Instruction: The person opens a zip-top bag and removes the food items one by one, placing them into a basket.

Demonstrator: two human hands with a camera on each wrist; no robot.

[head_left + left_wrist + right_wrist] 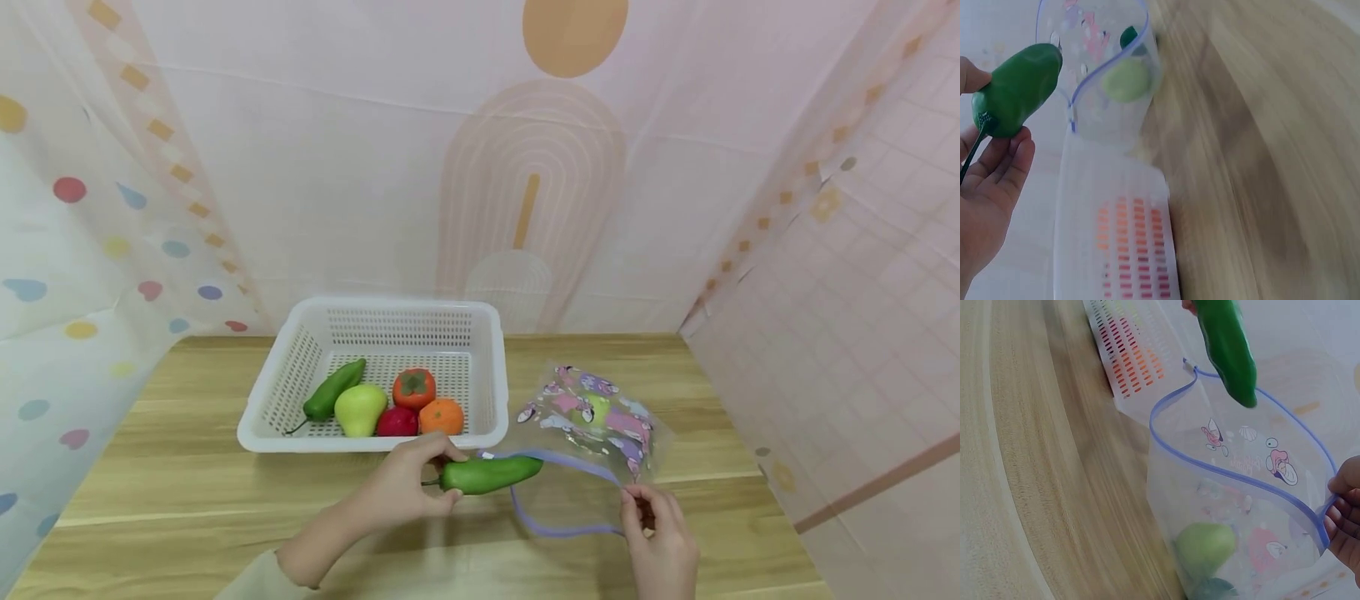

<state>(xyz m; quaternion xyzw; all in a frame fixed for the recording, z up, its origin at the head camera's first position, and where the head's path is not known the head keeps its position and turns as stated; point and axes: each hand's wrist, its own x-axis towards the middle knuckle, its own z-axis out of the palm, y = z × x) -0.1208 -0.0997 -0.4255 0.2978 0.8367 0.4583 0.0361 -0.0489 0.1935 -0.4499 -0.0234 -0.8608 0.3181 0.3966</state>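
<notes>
My left hand [408,483] pinches a green chili pepper [491,475] near its stem, with the pepper's tip over the mouth of a clear zip bag [570,496]. The bag has a purple zip edge and printed cartoon figures. At the right end of that edge, my right hand [660,533] grips the bag, and its mouth gapes wide. Through the film in the right wrist view show a light green fruit [1205,549] and a darker green thing [1215,589], whose kind I cannot tell.
A white plastic basket [495,367] stands behind my left hand. It holds another green pepper [333,390], a yellow-green pear [361,410], a persimmon [414,388], a red fruit [397,422] and an orange [442,416]. All stand on a wooden table [187,500] with patterned cloth behind.
</notes>
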